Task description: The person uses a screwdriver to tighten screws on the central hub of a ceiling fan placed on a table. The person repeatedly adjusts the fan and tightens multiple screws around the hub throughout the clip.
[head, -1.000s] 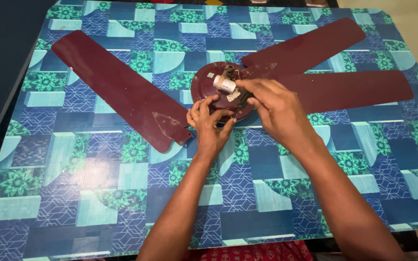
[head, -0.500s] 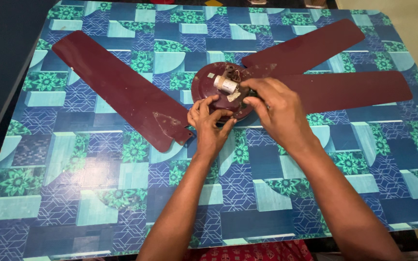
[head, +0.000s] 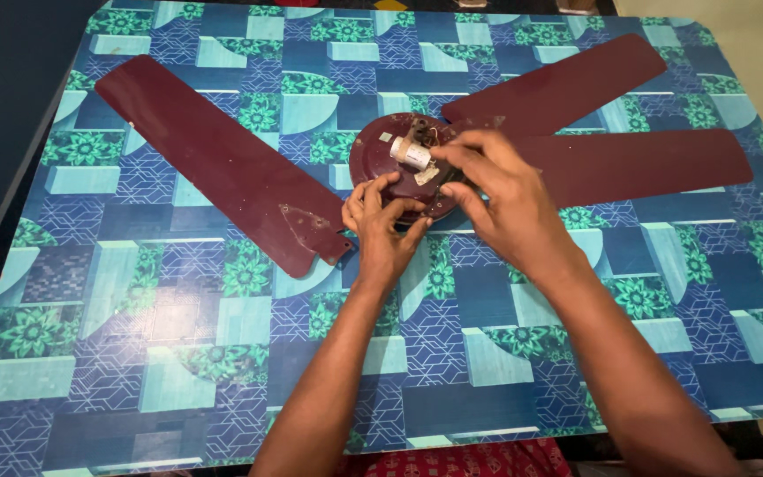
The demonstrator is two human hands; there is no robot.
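Note:
A dark red ceiling fan motor hub (head: 377, 155) lies on the table with a small white cylindrical part (head: 410, 154) and wires on top. My left hand (head: 383, 228) grips the hub's near edge with curled fingers. My right hand (head: 498, 199) rests over the hub's right side, fingertips touching the parts by the white cylinder. Two maroon blades (head: 567, 88) (head: 655, 163) stick out from the hub to the right. A third blade (head: 214, 159) lies loose to the left, its bracket end near my left hand.
The table is covered with a blue and green patterned cloth (head: 178, 353). A dark floor (head: 2, 106) lies past the left edge, a pale floor (head: 761, 44) at the top right. A red patterned fabric (head: 461, 461) shows at the near edge.
Both hands stay on the hub. My right hand's fingers have shifted slightly over the hub's top parts; the blades have not moved.

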